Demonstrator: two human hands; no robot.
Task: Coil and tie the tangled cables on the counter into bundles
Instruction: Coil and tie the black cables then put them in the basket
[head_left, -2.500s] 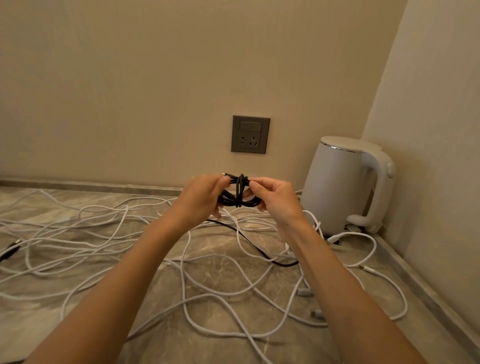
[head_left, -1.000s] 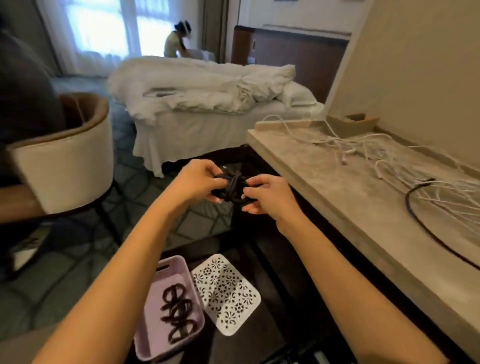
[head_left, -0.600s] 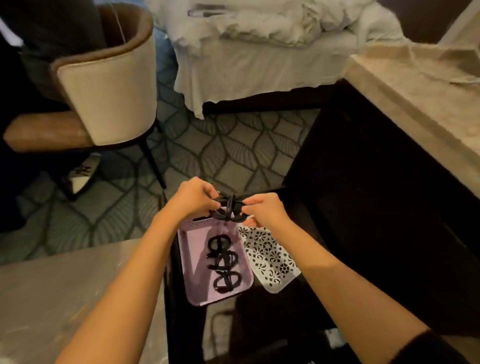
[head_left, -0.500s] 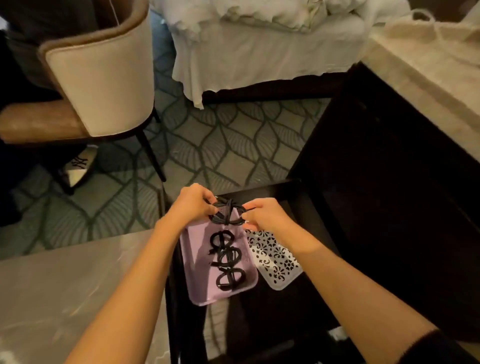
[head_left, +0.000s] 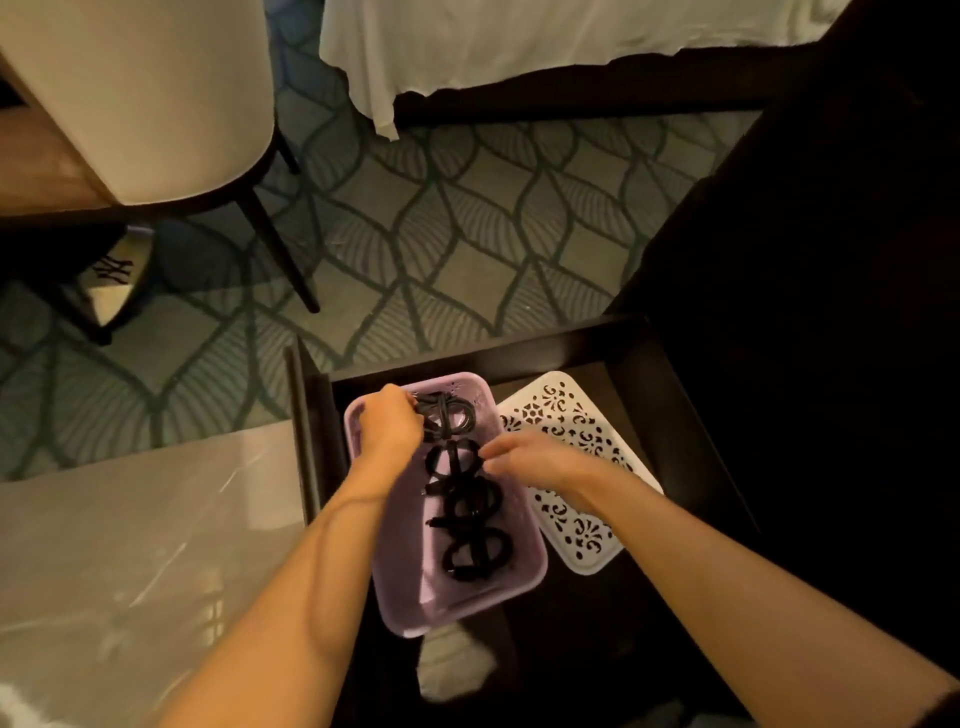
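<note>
Black tied bundle (head_left: 448, 418) held in left grip (head_left: 390, 427), upper end of purple basket (head_left: 410, 597), frame centre. Right grip (head_left: 527, 457) released, beside second bundle (head_left: 451, 461).

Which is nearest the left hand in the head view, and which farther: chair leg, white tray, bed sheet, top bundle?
From the left hand:
1. Top bundle: in its grip, at the far end of the purple basket.
2. White tray: to the right, beside the basket.
3. Chair leg: on the carpet, beyond and left.
4. Bed sheet: farthest, at the top.
</note>
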